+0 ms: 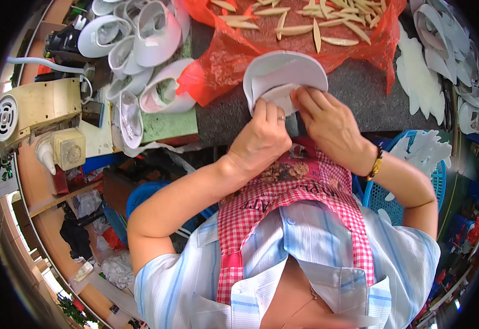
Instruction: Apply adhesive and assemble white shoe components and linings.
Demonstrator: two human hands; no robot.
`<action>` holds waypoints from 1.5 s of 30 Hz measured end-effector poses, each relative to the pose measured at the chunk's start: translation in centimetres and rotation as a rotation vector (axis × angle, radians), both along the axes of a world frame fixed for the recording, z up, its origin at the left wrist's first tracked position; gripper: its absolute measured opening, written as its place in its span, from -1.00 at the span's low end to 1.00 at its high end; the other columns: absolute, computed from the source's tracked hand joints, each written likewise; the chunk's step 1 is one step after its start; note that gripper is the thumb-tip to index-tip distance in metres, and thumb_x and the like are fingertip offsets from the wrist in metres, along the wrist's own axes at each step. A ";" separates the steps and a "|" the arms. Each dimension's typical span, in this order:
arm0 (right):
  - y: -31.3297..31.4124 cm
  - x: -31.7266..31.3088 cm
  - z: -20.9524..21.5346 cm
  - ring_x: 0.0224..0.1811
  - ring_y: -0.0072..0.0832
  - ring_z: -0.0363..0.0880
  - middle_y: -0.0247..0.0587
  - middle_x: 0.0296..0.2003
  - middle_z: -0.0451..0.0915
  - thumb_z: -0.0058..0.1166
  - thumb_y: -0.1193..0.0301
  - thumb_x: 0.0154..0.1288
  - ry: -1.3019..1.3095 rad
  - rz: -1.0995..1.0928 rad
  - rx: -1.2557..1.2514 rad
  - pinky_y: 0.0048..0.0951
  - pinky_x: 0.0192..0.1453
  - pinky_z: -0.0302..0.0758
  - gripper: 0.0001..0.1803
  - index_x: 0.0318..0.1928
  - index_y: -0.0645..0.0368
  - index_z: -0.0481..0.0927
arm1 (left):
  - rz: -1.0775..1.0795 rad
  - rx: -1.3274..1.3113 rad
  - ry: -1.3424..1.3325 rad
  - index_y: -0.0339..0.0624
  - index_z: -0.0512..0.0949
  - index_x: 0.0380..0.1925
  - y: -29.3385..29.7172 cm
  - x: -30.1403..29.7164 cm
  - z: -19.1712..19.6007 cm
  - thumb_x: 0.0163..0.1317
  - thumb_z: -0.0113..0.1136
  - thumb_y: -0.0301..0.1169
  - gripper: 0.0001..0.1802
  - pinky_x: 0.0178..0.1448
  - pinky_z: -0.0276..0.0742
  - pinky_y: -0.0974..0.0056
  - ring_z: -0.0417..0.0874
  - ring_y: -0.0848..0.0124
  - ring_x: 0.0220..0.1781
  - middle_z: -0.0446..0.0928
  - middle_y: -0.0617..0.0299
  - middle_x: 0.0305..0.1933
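A white, curved, shell-like piece [283, 64], perhaps a shoe upper, stands at the table's near edge with its rounded rim away from me. My left hand [262, 134] pinches its near edge; a ring shows on one finger. At the inner right side, my right hand [330, 122] also grips the piece, fingers bent together. Between the hands, a pale cream inner layer [279, 97] shows inside the shell. The fingertips are partly hidden by the hands. Just beyond lies a red plastic sheet [217, 60] bearing several slim cream crescent strips [297, 29].
Similar white pieces [160, 35] crowd a green board [168, 127] at left. A beige machine [42, 107] stands farther left. Flat white cutouts [417, 74] lie stacked at right, above a blue basket [379, 194] holding white scraps. The dark tabletop [360, 107] shows between.
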State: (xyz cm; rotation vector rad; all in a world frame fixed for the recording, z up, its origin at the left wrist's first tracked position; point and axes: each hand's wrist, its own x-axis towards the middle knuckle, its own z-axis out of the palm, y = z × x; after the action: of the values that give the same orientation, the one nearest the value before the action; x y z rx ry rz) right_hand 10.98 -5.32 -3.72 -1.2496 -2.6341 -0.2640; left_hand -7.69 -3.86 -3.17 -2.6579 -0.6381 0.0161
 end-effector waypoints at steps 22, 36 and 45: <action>2.0 -2.0 6.5 -0.37 -0.06 0.54 -0.05 -0.41 0.57 0.25 0.45 0.07 0.885 0.343 -0.606 -0.24 -0.27 0.47 -0.80 -0.32 0.29 0.57 | 0.272 -1.752 -2.066 -0.32 0.54 -0.01 -1.3 -2.6 3.9 0.34 0.16 -0.33 -0.68 0.09 0.48 0.28 0.57 0.45 -0.06 0.58 0.21 -0.07; 0.9 -3.7 4.1 -0.44 -0.21 0.57 -0.20 -0.59 0.55 0.17 0.20 0.21 0.697 -0.011 -0.247 -0.05 0.23 0.25 -0.72 -0.51 0.12 0.58 | 0.407 -1.251 -2.050 -0.29 0.59 -0.27 -0.9 -2.1 2.2 0.39 0.10 -0.29 -0.74 -0.08 0.57 0.31 0.67 0.36 -0.20 0.63 0.13 -0.27; 3.2 0.3 5.1 -0.09 -0.55 0.58 -0.21 -0.14 0.60 0.22 0.37 0.26 1.764 0.075 -1.231 -0.46 0.06 0.50 -0.54 0.10 0.32 0.47 | 0.118 -2.187 -1.600 -0.29 0.55 -0.18 4.8 -8.8 1.4 0.32 0.18 -0.24 -0.70 -0.23 0.63 0.33 0.67 0.45 -0.35 0.63 0.15 -0.37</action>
State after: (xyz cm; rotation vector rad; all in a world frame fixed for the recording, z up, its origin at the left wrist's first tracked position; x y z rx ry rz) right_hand 11.33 -2.12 1.34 -0.7117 -0.9877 1.7461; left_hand -16.49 0.90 -1.81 0.7530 0.4258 0.7586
